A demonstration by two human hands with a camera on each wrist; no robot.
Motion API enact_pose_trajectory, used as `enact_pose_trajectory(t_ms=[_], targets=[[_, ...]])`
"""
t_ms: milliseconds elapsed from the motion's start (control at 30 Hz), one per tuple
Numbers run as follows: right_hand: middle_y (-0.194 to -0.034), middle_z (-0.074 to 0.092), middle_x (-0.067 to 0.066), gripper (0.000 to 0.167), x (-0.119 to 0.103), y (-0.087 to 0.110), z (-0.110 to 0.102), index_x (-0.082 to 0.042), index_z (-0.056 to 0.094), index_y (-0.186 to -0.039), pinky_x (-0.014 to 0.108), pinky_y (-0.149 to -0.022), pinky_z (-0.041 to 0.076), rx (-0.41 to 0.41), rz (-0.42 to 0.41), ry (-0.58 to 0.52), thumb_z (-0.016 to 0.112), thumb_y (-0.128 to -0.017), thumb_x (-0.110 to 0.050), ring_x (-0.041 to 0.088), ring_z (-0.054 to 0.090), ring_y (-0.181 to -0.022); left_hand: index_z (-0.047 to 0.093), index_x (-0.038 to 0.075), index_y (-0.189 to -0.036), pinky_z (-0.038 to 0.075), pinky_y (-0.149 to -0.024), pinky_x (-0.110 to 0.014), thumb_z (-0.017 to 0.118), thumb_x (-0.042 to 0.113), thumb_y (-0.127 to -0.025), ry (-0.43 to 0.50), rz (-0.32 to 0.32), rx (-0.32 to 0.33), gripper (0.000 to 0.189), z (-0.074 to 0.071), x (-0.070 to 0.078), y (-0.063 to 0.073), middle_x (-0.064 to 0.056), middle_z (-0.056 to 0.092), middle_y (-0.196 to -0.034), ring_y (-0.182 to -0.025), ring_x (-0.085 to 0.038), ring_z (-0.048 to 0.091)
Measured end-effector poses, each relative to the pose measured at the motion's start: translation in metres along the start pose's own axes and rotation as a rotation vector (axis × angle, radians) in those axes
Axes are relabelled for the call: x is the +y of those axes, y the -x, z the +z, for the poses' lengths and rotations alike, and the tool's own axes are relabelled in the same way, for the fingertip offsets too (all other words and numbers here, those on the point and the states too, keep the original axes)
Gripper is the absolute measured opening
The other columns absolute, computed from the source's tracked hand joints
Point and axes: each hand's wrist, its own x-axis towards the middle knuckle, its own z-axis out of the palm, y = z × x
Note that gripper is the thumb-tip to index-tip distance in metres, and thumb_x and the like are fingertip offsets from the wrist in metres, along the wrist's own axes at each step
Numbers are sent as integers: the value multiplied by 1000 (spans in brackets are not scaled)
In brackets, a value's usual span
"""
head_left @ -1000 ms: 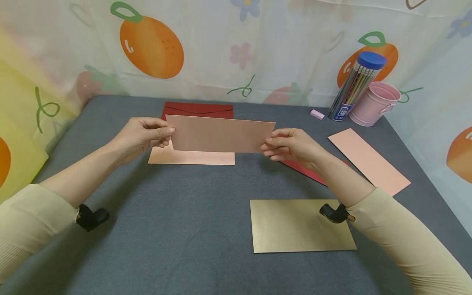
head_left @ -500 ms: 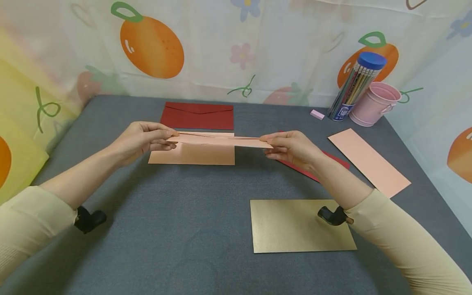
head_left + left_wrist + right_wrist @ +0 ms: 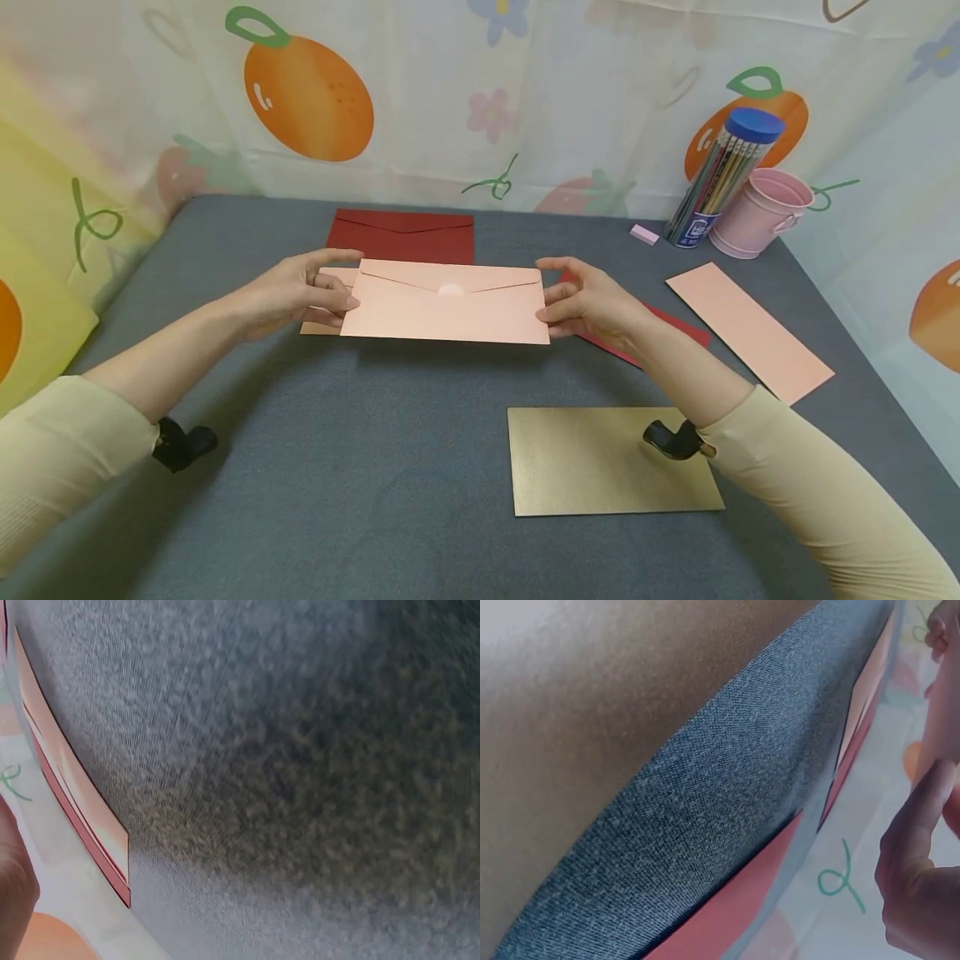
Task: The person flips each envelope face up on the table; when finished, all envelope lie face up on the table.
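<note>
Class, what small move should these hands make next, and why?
Probably lower the pink envelope onto the table: the left hand and right hand grip its two ends above the surface, and its flap already faces the head camera.

We saw part of the hand point(image 3: 16, 877) at the view's edge. Beside it, a pale pink sheet point(image 3: 86, 791) and a red strip point(image 3: 86, 831) lay near the grey tabletop's point(image 3: 247, 697) border; printed cloth point(image 3: 71, 877) showed next to the hand.
</note>
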Motion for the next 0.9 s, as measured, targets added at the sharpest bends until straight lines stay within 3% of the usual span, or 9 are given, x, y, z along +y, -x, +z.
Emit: enact_pose_trajectory(t_ms=[100, 233, 367, 633, 900], targets=[[-106, 64, 3, 82, 0, 0, 0, -14, 19, -157, 25, -68, 61, -41, 15, 15, 62, -90, 7, 12, 67, -80, 27, 12, -150, 60, -83, -30, 67, 12, -92, -40, -27, -39, 70, -5, 0, 1, 3, 66, -87, -79, -13, 64], [-104, 65, 2, 83, 0, 0, 4, -15, 22, -156, 31, -71, 63, -70, 31, 35, 64, -88, 7, 14, 69, -85, 37, 5, -139, 60, -83, -27, 66, 18, -95, -82, -70, -23, 55, -13, -3, 1, 2, 66, -96, -84, -13, 66], [-110, 64, 6, 80, -1, 2, 12, -15, 25, -155, 34, -73, 64, -95, 41, 59, 65, -88, 5, 15, 69, -87, 44, -1, -130, 58, -82, -23, 64, 23, -97, -121, -135, -10, 45, -19, -7, 0, 3, 65, -89, -80, -9, 64], [-120, 53, 14, 75, 2, 7, 35, -7, 26, -155, 33, -80, 63, -162, 93, 44, 60, -90, 5, 15, 66, -86, 50, -4, -120, 59, -80, -20, 64, 18, -96, -191, -304, -101, 36, -27, -8, 4, 4, 61, -89, -79, -4, 65], [-127, 52, 17, 71, 9, 11, 52, -6, 22, -156, 34, -88, 61, -242, 140, 38, 57, -94, -5, 20, 65, -98, 60, -1, -105, 60, -74, -19, 65, 12, -94, -233, -438, -190, 18, -28, -8, 8, 1, 65, -80, -75, -6, 67]])
